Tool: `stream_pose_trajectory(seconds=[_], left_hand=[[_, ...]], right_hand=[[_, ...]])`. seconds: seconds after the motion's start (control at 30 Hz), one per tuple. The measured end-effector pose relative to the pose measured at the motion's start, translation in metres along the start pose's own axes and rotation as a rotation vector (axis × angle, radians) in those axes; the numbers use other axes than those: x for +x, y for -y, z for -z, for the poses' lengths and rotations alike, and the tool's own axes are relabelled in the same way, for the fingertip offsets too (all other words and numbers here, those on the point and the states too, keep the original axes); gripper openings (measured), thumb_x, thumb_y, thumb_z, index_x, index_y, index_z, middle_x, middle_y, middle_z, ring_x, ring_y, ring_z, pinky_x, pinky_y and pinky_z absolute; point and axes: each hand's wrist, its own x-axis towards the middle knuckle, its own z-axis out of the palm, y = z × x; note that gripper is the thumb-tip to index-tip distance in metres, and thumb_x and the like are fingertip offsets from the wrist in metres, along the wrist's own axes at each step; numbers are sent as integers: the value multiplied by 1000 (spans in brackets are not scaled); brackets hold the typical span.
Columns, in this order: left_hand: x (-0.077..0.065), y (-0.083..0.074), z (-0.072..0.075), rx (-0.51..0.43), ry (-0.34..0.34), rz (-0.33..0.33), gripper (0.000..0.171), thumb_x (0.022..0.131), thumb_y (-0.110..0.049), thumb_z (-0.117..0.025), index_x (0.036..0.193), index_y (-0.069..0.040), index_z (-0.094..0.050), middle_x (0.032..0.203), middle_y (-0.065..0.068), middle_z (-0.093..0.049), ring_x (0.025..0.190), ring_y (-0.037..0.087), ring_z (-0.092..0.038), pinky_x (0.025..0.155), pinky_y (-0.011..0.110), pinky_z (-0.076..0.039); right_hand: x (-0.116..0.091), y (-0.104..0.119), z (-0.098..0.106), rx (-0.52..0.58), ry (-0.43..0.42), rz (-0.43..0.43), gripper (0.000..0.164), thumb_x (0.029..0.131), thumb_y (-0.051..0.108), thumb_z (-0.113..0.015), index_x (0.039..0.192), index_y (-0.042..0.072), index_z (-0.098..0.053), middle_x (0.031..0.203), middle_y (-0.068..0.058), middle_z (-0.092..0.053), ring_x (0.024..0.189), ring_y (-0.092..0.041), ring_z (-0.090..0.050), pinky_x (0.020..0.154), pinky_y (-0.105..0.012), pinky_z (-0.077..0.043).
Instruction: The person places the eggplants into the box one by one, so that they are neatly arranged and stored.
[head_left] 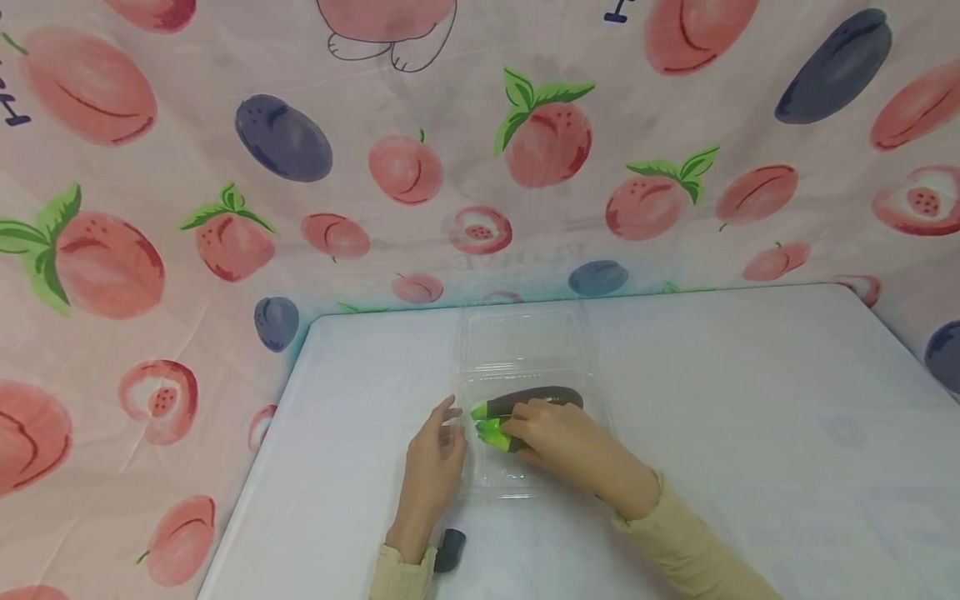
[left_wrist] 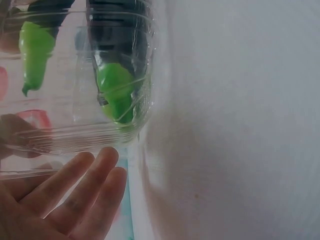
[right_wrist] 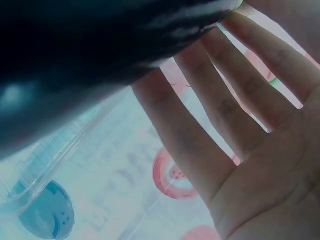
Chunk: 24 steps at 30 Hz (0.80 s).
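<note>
A clear plastic clamshell box (head_left: 480, 479) stands on the table with its lid folded back. One dark eggplant with a bright green cap (head_left: 536, 398) lies in the far part of its base. My right hand (head_left: 562, 442) grips a second eggplant (head_left: 492, 434) by its upper body, over the base and just nearer than the first. Most of this eggplant is hidden under the hand; its dark skin fills the top of the right wrist view. At the box's left side is my left hand (head_left: 435, 458), its fingers (left_wrist: 92, 182) loosely extended by the wall.
The white table (head_left: 750, 417) runs up to a fruit-print cloth (head_left: 420, 100) behind and at the sides. The open lid (head_left: 528, 337) lies toward the back edge. A black object (head_left: 450, 550) sits beside the left sleeve; its kind cannot be told.
</note>
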Motion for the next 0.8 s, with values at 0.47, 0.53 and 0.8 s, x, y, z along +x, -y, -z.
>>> stream_pose_trajectory(seconds=[0.47, 0.53, 0.8], left_hand=[[1, 0, 1, -11, -10, -39, 46, 99, -14, -55, 145, -14, -48, 129, 4, -66, 110, 23, -66, 94, 40, -57], [1, 0, 1, -13, -10, -39, 46, 100, -14, -55, 145, -14, -48, 129, 4, -66, 110, 23, -66, 94, 40, -57], [2, 0, 1, -13, -9, -34, 46, 100, -15, -55, 145, -13, -49, 129, 5, -66, 110, 23, -67, 93, 40, -57]], right_hand=[[3, 2, -1, 11, 61, -7, 23, 79, 24, -83, 99, 15, -74, 83, 6, -61, 76, -11, -58, 54, -22, -46], [5, 1, -1, 12, 67, 0, 22, 79, 23, -83, 98, 15, -74, 83, 6, -60, 76, -11, -58, 55, -22, -47], [9, 2, -3, 6, 111, 27, 20, 80, 23, -82, 97, 17, -75, 87, 5, -65, 80, -11, -64, 65, -26, -56]])
